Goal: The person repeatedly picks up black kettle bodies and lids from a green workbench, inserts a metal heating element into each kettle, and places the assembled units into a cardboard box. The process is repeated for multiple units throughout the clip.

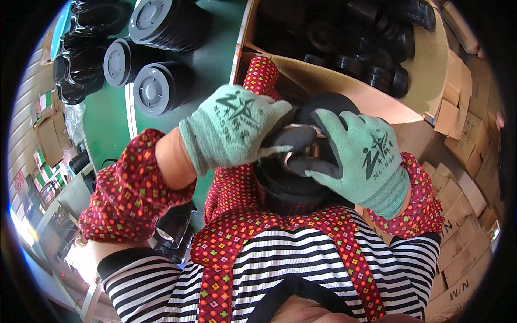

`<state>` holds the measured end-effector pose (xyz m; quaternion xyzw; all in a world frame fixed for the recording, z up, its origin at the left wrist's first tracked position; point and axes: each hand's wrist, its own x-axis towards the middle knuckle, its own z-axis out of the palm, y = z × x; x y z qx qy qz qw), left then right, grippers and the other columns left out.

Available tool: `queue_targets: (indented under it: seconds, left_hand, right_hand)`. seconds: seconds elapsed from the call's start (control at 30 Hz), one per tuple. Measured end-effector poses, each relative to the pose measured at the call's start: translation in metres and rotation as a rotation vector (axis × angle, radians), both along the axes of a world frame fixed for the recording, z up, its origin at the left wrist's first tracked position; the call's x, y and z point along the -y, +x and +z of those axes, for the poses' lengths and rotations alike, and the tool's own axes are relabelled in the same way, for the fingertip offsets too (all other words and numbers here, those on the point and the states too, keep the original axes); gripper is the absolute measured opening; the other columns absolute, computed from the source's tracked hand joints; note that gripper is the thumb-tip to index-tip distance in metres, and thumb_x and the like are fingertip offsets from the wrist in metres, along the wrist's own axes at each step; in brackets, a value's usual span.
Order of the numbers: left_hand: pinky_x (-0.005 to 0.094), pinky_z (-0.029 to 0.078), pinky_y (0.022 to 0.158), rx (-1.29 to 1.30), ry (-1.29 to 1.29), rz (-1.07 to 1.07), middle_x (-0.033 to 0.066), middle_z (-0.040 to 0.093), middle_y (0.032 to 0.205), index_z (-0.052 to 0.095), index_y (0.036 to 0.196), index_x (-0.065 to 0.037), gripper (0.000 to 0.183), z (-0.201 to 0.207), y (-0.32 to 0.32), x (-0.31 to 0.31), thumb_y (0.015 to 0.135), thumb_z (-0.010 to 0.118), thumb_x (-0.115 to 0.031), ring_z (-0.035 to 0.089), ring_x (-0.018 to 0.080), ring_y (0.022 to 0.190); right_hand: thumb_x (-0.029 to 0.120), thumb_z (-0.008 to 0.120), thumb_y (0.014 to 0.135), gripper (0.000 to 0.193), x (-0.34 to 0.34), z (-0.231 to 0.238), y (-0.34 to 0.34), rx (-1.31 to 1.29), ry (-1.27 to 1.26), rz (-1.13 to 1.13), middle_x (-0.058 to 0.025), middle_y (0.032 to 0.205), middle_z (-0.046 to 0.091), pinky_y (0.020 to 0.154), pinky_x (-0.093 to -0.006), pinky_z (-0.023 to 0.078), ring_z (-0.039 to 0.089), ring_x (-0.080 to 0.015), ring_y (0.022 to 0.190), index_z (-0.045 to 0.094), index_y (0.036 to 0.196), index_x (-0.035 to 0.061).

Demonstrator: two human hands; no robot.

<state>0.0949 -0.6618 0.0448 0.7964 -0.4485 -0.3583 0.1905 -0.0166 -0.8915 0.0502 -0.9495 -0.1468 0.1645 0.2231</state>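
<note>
Both hands wear green knit gloves with black-coated fingers, and they meet over a black round part (pixel 293 188) held against my red patterned apron. My left hand (pixel 237 126) is closed, its fingers pressed at the top of this part. On the other side, my right hand (pixel 361 156) curls its thumb and fingers around the same spot. Between the fingertips a small shiny edge (pixel 313 146) shows; its kind is hard to make out. Behind the fingers rises another dark rounded section (pixel 334 102), partly covered by the right hand.
On the green table (pixel 110 132) at left stand stacks of black round pieces with grey disc tops (pixel 154 89). Glossy black parts (pixel 75 75) lie farther left. An open cardboard box (pixel 377 97) full of black parts is ahead right. Flattened cartons (pixel 458 237) are piled at right.
</note>
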Motion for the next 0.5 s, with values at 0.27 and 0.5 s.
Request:
queue_targets:
  seconds: [0.27,0.5]
  left_hand:
    - [0.0451,0.058,0.076,0.169,-0.231,-0.013,0.0152,0.073,0.089,0.073,0.112,-0.009,0.044,-0.04,0.007,-0.001,0.078,0.085,-0.034,0.071,0.0394,0.083]
    - [0.0377,0.054,0.068,0.283,-0.354,0.552,0.0197,0.07,0.086,0.072,0.108,0.0,0.019,-0.018,-0.026,-0.055,0.097,0.075,-0.015,0.068,0.0294,0.071]
  right_hand:
    - [0.063,0.073,0.089,0.068,-0.002,-0.007,-0.005,0.112,-0.09,-0.045,-0.0103,0.095,0.07,0.069,-0.0419,0.053,0.071,-0.0274,0.08,0.066,0.127,0.007]
    - [0.047,0.085,0.079,0.085,0.007,-0.004,-0.019,0.616,0.229,0.038,-0.0211,0.154,0.052,0.121,-0.0606,0.03,0.045,-0.0435,0.144,0.059,0.15,0.0082]
